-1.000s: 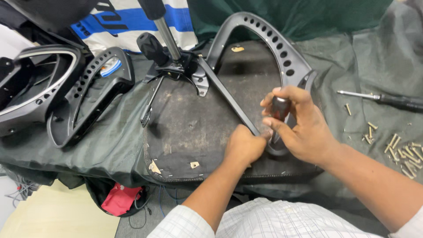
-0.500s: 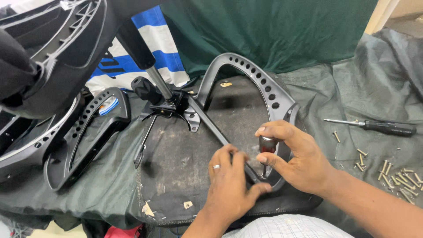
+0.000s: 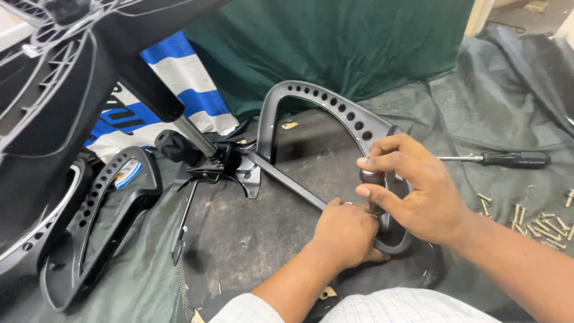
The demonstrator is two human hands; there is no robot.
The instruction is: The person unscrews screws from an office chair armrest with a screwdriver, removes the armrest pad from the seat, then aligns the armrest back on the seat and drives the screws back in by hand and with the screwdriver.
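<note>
A dark-handled screwdriver (image 3: 371,177) stands upright with my right hand (image 3: 412,188) gripped around its handle. It is over the lower end of a curved black armrest frame (image 3: 335,106) with a row of holes. The frame lies on the underside of an upturned chair seat (image 3: 251,239). My left hand (image 3: 348,233) is closed low beside the screwdriver's shaft, at the frame's base; what its fingers hold is hidden. The tip of the tool is hidden behind both hands.
A second screwdriver (image 3: 508,159) lies on the grey cloth at right, near several loose bolts (image 3: 532,221). The chair's mechanism and gas cylinder (image 3: 203,152) sit left of centre. Another armrest (image 3: 104,215) lies at left. A large black chair part (image 3: 54,101) looms at upper left.
The view has moved closer and tilted up. My left hand has shifted in toward the screwdriver's shaft. My right hand stays on the handle.
</note>
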